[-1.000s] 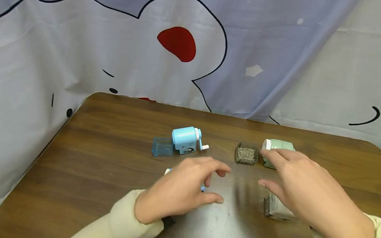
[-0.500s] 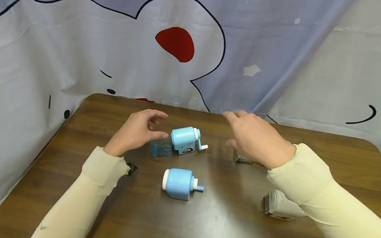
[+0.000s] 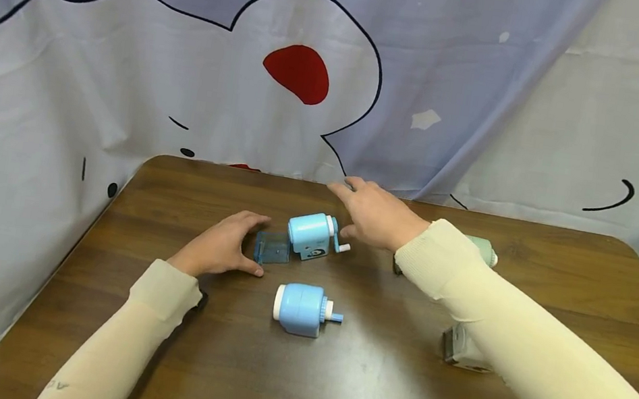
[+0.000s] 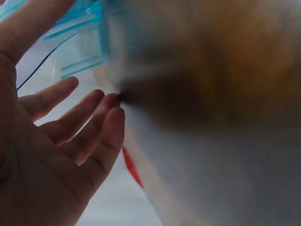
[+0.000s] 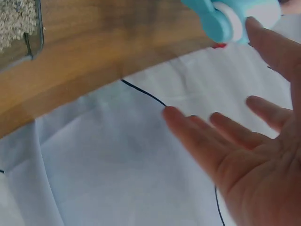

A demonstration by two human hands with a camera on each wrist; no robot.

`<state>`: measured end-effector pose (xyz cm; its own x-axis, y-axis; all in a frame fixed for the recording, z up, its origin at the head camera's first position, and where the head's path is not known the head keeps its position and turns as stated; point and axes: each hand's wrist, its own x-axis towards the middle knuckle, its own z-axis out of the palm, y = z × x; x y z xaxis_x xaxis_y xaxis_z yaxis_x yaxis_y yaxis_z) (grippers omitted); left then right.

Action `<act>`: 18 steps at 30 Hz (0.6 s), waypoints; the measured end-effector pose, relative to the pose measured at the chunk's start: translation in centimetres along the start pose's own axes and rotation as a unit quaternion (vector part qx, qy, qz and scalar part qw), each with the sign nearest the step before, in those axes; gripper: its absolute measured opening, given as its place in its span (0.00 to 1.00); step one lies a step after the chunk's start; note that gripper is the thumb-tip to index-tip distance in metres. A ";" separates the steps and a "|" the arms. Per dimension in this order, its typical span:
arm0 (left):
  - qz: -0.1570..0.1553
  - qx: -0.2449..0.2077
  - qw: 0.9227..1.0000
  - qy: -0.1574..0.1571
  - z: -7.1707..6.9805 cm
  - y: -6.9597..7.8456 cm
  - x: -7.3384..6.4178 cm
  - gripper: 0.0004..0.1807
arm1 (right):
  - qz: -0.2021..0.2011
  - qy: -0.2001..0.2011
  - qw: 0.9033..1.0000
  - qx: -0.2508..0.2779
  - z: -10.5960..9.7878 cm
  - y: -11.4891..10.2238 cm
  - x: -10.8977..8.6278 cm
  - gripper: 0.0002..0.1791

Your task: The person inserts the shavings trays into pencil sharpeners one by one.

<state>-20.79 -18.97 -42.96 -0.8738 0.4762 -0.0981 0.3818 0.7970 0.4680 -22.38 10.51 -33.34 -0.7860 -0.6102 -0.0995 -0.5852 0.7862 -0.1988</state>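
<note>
Change showed first at the left, where the left hand (image 3: 221, 246) had lowered to the clear blue drawer (image 3: 274, 248), thumb and fingers wide about it; contact could not be told. Just beside the drawer stood the panda-printed blue sharpener (image 3: 309, 229), with another blue sharpener (image 3: 299, 309) nearer the person. The right hand (image 3: 381, 215) had swung leftward, fingers spread, thumb near the crank (image 3: 340, 243), gripping nothing visible. Flanked from both sides, drawer and printed sharpener seemed the pair now being worked on.
</note>
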 end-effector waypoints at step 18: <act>0.000 -0.022 0.999 0.023 0.9 -0.1 0.5 0.35 | -0.058 -0.010 0.998 0.005 2.5 -0.8 2.1 0.37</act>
<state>-21.02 -18.43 -43.83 -0.8871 0.4579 -0.0577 0.3692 0.7791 0.5066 -23.04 8.38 -35.79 -0.7090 -0.6990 -0.0937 -0.6698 0.7090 -0.2205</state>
